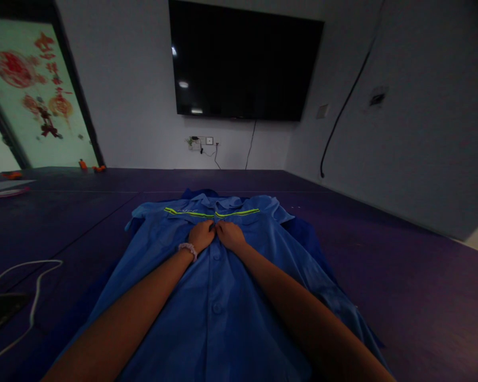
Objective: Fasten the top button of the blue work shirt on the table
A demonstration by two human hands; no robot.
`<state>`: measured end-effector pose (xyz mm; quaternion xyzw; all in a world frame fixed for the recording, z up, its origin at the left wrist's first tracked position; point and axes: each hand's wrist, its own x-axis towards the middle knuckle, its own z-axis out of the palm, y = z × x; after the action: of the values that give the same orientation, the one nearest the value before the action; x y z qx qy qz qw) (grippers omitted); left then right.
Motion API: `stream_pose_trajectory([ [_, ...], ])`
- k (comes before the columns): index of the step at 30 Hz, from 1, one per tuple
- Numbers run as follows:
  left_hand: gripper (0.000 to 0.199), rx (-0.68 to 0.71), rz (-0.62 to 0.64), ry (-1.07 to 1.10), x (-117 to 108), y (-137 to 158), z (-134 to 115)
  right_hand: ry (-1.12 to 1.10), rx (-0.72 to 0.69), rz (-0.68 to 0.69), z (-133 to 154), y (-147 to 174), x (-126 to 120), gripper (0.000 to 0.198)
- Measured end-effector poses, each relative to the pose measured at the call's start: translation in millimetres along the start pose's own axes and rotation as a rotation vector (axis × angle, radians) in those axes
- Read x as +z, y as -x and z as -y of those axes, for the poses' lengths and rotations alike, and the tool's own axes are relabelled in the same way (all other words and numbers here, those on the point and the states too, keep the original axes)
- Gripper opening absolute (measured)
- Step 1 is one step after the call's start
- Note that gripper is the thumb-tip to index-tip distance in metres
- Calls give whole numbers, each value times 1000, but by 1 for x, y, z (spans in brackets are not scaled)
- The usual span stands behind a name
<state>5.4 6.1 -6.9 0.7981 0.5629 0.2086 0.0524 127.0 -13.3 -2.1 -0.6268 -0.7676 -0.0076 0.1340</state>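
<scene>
A blue button-up work shirt [247, 281] lies spread out face up, its collar away from me. Yellow-green stripes [239, 213] run across its chest. At the upper front placket my left hand [202, 235], with a scrunchie [188, 249] at the wrist, has its fingers closed on the fabric. Close beside it my right hand [230, 234] pinches the other side of the placket. Whatever button sits between the fingertips is hidden. Lower down the placket, shirt buttons [217, 308] show. Darker blue cloth [302, 233] sticks out from under the shirt.
Purple floor matting [382, 254] surrounds the shirt. To the left lie a white cable [37, 292] and a dark flat object [3, 313]. Small orange objects [99, 168] rest by the door [43, 95]. A television [242, 61] hangs on the far wall.
</scene>
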Motion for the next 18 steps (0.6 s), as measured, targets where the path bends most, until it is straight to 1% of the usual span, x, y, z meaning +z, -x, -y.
stream_pose_trajectory([
  [18, 23, 2, 5, -8, -1, 0, -1, -1, 2, 7, 1, 1, -2, 34],
])
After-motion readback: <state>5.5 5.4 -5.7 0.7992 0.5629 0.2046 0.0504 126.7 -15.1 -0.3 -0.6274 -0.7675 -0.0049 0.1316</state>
